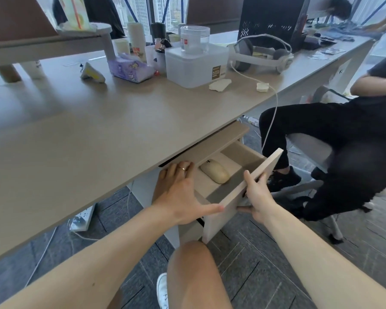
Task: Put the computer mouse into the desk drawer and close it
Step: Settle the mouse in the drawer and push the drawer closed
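Note:
A cream computer mouse (214, 173) lies on the floor of the open desk drawer (239, 159), under the edge of the desk top (87, 139). Nothing touches the mouse. My left hand (183, 192) rests just left of it with fingers spread, fingertips under the desk edge and thumb against the drawer's front panel (243, 195). My right hand (256, 197) grips that front panel at its lower right, thumb over the top edge and fingers behind it. The drawer stands pulled well out.
A seated person in black (343, 139) is close on the right, legs near the drawer. On the desk are a white storage box (194, 65), a headset (261, 54) with a hanging cable, and a tissue pack (129, 68). My knee (192, 264) is below the drawer.

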The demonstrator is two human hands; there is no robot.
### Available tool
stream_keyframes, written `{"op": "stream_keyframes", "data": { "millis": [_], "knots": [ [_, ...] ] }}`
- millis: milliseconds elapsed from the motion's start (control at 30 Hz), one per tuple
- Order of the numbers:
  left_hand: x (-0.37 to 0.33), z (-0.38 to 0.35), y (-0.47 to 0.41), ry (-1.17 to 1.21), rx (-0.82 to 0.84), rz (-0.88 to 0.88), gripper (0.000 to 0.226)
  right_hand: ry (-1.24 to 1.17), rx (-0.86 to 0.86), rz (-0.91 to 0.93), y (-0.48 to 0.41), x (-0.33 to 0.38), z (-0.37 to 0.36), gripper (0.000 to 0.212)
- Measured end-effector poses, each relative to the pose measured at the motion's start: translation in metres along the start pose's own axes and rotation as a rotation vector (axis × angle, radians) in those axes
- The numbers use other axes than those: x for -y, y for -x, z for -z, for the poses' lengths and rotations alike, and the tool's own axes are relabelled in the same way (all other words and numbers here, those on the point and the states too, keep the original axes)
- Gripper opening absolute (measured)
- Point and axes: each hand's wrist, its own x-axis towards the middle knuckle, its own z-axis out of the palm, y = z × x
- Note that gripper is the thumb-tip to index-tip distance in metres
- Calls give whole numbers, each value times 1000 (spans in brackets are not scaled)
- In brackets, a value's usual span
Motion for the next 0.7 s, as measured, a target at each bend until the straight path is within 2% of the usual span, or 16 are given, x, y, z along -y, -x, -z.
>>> {"op": "stream_keyframes", "data": {
  "millis": [100,233,367,500,700],
  "knots": [
    [6,-3,-3,2,-28,-23,121,-16,26,13,-13,7,-22,59],
    [17,-11,-6,1,-99,-72,87,-31,41,5,-32,12,-47,60],
    [26,-15,-9,24,-148,-86,69,-72,76,44,-39,14,-62,52],
    [32,-19,-11,27,-177,-99,65,-115,93,42,-46,15,-74,52],
    [41,-21,-12,64,-200,-125,78,-127,74,13,-52,22,-90,50]
  ]
}}
